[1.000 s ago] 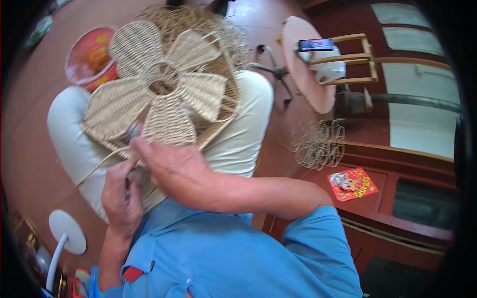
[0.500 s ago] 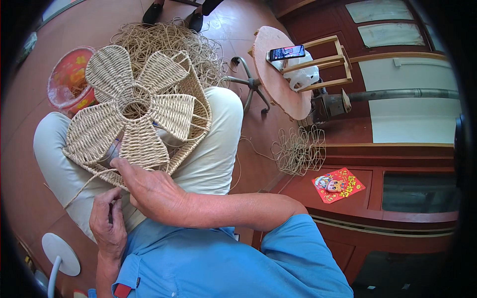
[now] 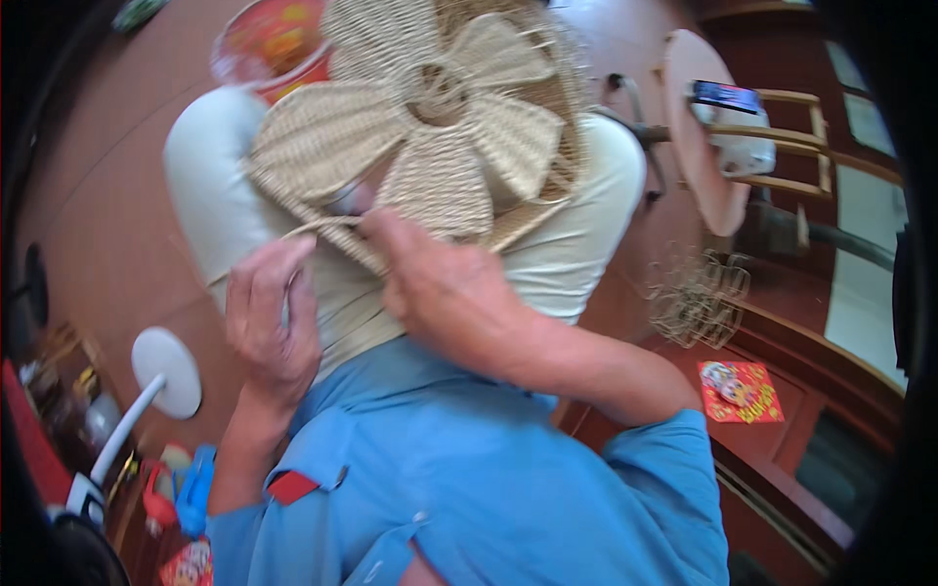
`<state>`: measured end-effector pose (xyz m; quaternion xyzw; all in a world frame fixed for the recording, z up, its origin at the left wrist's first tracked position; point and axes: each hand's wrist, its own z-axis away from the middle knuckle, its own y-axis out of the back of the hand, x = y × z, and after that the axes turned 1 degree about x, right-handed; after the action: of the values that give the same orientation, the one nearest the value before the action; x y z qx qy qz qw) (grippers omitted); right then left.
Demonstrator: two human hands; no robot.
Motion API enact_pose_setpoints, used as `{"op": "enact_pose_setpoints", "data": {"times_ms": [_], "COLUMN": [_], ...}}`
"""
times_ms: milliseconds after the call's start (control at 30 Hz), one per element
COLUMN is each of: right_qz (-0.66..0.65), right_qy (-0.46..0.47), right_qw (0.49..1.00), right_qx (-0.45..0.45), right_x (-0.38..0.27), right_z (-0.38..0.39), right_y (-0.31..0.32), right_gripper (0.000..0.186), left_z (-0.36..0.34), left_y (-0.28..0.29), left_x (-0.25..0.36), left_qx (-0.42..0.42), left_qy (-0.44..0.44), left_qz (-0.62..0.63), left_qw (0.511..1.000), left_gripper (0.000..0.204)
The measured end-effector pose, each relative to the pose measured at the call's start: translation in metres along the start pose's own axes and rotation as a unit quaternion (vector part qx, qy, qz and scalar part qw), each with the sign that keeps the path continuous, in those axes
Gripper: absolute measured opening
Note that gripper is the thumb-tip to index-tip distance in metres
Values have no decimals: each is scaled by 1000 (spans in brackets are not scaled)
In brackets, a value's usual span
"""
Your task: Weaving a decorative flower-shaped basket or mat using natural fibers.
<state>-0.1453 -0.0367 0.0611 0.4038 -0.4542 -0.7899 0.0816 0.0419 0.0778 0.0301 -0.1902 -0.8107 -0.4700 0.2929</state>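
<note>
Compared with half a second earlier, the left hand (image 3: 269, 313) had come up just beside the pale strand (image 3: 322, 223), while the whole view had swung. Its fingers curved toward the thumb with a narrow gap between; blur hid whether they had hold of the strand. Nearby on the right, the right hand (image 3: 445, 283) was curled in at the near edge of the woven base (image 3: 537, 217); its lower fingers were hidden, so whether it pinched strand or edge could not be told. From those fingertips the strand ran roughly leftward, passing just far of the left hand, where its tail was lost.

Farther off, the woven flower (image 3: 435, 186) lay over the base across the white trousers (image 3: 220, 166), its near petal pointing toward the right hand and its far-left petal cut off above. Beyond stood a red bucket (image 3: 283, 49) on the left, also cut off; a cord heap (image 3: 471, 10) showed only partly behind the flower.
</note>
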Motion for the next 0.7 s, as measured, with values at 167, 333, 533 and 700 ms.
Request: {"op": "enact_pose_setpoints", "data": {"times_ms": [167, 333, 533, 700], "right_qz": [16, 34, 29, 31], "right_qy": [119, 116, 72, 51], "right_qw": [978, 969, 973, 971], "right_qx": [169, 216, 219, 231], "right_x": [3, 8, 13, 15], "right_z": [-2, 0, 4, 9], "right_y": [4, -1, -6, -5], "right_gripper": [45, 50, 54, 55], "left_z": [-20, -29, -24, -32], "left_y": [5, 0, 33, 69], "left_x": [-8, -4, -2, -3], "left_qx": [-6, -13, -274, -422], "left_qy": [-7, -3, 83, 186], "left_qz": [-95, -54, -70, 155], "left_qw": [995, 998, 956, 874], "left_gripper": [44, 36, 16, 19]}}
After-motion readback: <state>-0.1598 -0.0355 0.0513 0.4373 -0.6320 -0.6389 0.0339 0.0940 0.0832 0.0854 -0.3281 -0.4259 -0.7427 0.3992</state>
